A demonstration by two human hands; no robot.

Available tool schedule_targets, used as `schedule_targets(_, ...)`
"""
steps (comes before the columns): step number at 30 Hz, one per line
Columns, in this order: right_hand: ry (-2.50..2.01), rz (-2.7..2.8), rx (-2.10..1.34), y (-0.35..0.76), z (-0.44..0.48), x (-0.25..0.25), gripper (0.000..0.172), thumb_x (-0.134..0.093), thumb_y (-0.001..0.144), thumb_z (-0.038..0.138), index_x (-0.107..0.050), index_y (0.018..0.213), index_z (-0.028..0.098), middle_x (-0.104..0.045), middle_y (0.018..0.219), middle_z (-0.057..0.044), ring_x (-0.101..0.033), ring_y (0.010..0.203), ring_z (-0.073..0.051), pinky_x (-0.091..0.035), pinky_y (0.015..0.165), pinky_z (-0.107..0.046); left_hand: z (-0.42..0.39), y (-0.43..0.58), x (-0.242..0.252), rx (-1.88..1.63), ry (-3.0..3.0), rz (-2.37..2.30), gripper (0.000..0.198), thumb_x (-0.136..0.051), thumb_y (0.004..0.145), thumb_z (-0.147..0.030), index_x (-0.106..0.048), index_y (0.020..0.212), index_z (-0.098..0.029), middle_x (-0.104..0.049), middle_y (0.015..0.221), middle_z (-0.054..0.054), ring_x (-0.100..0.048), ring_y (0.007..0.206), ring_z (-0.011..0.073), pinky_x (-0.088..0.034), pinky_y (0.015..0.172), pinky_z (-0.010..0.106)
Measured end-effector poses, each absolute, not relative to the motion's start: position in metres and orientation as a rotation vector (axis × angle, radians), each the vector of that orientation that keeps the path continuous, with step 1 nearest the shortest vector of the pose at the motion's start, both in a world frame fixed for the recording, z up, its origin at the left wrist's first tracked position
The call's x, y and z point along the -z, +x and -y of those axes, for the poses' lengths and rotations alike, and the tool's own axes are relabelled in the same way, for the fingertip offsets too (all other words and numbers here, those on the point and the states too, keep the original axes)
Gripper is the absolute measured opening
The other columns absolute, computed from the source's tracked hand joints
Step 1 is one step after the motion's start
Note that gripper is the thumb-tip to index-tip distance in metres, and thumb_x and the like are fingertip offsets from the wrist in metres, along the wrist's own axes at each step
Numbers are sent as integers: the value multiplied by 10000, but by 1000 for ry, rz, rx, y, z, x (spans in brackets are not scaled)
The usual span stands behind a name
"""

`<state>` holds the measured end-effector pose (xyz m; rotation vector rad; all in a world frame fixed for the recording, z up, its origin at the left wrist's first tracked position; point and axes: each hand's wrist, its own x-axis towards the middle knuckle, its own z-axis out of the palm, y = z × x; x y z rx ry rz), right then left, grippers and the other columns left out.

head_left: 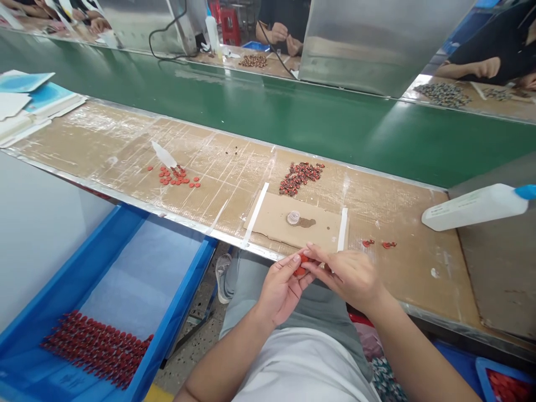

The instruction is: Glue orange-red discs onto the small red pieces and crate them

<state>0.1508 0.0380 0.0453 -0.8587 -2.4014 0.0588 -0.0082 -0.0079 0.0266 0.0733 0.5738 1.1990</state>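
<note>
My left hand (280,287) pinches a small red disc-shaped piece (300,270) between thumb and fingers, above my lap at the bench's front edge. From the other side my right hand (354,273) closes its fingertips on the same piece; its finer details are hidden. Just beyond them, a small clear cup (293,217) stands on a cardboard sheet (272,215) beside a dark wet stain. A pile of small red-and-dark parts (300,177) lies behind the cardboard. Two similar red parts (389,245) rest to the right.
Loose red discs (164,177) lie left on the bench near a white pointed tool (163,153). A blue tray (195,245) at lower left holds rows of red pieces (100,346). A white bottle (473,206) leans at right. Beyond runs a green conveyor belt (259,106), with people working across it.
</note>
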Motion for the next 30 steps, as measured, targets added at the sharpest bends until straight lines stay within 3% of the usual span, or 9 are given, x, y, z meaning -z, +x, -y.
schedule_targets(9, -641, 2507, -60, 142, -51, -46, 682, -670, 832, 231, -364, 1442, 213, -750, 945, -18, -662, 575, -102, -522, 545, -228, 8, -26, -20, -1177, 70, -607, 188, -709, 788, -160, -718, 973, -123, -739, 927, 63, -686, 808, 109, -537, 847, 232)
schedule_targets(18, -623, 2483, -177, 128, -61, -51, 594, -657, 844, 211, -429, 1392, 239, -753, 970, -21, -685, 597, -104, -539, 563, -212, 6, -40, -25, -1222, 100, -576, 193, -622, 869, -226, -703, 998, -108, -722, 986, 97, -683, 906, 153, -535, 891, 286)
schedule_targets(22, -602, 2399, -370, 121, -65, -53, 665, -655, 842, 180, -356, 1432, 250, -743, 1016, -9, -721, 731, -119, -576, 636, -211, 7, -44, -22, -1187, 76, -544, 166, -612, 872, -177, -698, 999, -113, -726, 892, 62, -685, 818, 110, -538, 889, 267)
schedule_targets(25, -620, 2435, -439, 118, -64, -56, 695, -635, 859, 191, -295, 1461, 258, -739, 1026, -4, -723, 779, -127, -582, 675, -222, 7, -44, -18, -1184, 71, -565, 176, -628, 860, -178, -694, 1009, -112, -727, 938, 73, -688, 882, 130, -540, 885, 259)
schedule_targets(27, -639, 2461, -431, 119, -65, -59, 670, -657, 847, 232, -344, 1439, 265, -739, 1032, -8, -712, 699, -116, -571, 627, -214, 6, -45, -16, -1195, 47, -586, 196, -647, 846, -177, -689, 1029, -119, -725, 981, 80, -686, 934, 147, -545, 873, 249)
schedule_targets(30, -823, 2330, -392, 123, -76, -63, 482, -700, 806, 304, -563, 1266, 253, -749, 993, -26, -660, 566, -95, -536, 544, -212, 6, -49, -12, -1228, -29, -615, 229, -664, 831, -170, -682, 1059, -151, -725, 1023, 71, -689, 955, 160, -562, 858, 261)
